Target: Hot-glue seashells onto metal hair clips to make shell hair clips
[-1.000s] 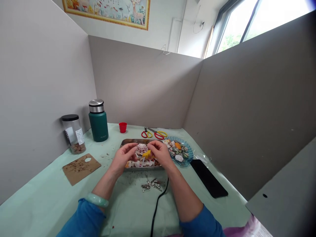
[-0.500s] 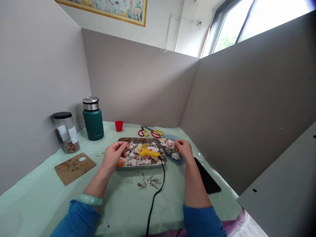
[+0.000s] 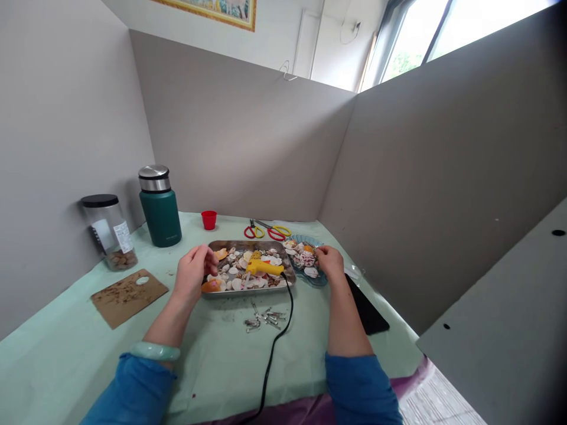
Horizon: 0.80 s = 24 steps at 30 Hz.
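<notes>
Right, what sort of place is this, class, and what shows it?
Probably a craft booth: what looks like a glue gun lies among shells in a tray, scissors lie behind it, and grey panels wall the table on three sides.

A glue gun [image 3: 266, 268] rests on shells [image 3: 237, 284] in a tray [image 3: 248, 243]; pins [image 3: 268, 319] lie before it, scissors [image 3: 270, 228] behind, plate [image 3: 316, 281] right, card [image 3: 126, 298] left.

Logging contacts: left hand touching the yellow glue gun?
Apart. The head view shows shells in a plain gap between the left hand's fingers and the yellow glue gun.
</notes>
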Each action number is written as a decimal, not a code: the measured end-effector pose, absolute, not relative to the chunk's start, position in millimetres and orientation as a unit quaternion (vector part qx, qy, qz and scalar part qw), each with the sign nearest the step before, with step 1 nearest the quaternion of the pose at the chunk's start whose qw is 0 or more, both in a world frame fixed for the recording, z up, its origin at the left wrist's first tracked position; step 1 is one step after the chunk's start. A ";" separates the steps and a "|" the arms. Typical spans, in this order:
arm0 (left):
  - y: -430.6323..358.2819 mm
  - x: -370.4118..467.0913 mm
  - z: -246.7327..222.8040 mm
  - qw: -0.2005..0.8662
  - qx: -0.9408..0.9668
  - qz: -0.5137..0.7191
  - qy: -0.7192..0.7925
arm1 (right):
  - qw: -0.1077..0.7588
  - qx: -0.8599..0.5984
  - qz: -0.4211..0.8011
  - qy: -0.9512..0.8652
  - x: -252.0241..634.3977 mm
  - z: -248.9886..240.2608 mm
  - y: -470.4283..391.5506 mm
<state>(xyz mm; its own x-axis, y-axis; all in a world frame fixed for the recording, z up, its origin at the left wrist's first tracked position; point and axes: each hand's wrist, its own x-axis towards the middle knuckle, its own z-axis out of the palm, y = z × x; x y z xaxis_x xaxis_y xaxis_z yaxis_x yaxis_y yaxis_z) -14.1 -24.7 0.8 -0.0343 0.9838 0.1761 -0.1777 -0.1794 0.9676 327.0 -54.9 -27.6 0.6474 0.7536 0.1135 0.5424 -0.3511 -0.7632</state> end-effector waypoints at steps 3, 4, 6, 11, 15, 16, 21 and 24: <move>-25.7 -13.2 -0.4 0.492 0.499 0.581 0.414 | 0.384 -0.827 0.088 -0.402 326.7 -24.1 -57.8; -25.8 -13.0 -1.2 0.491 0.503 0.577 0.415 | 0.375 -0.832 0.074 -0.402 326.6 -22.9 -58.9; -25.8 -12.7 -3.2 0.490 0.512 0.568 0.418 | 0.359 -0.842 0.050 -0.399 326.7 -20.8 -61.6; -26.3 -10.4 -6.2 0.458 0.551 0.542 0.439 | 0.321 -0.861 0.021 -0.394 326.6 -19.2 -68.2; -29.7 -7.7 -3.3 0.451 0.548 0.537 0.457 | 0.295 -0.853 0.014 -0.430 316.8 -21.9 -67.5; -30.8 -7.1 -2.4 0.451 0.548 0.532 0.462 | 0.289 -0.849 0.010 -0.443 313.2 -22.8 -66.3; -32.4 -6.2 -3.2 0.446 0.557 0.514 0.477 | 0.260 -0.839 -0.003 -0.478 301.0 -27.3 -60.0; -29.4 -7.2 -7.9 0.443 0.570 0.510 0.468 | 0.260 -0.847 -0.013 -0.464 302.3 -28.6 -59.4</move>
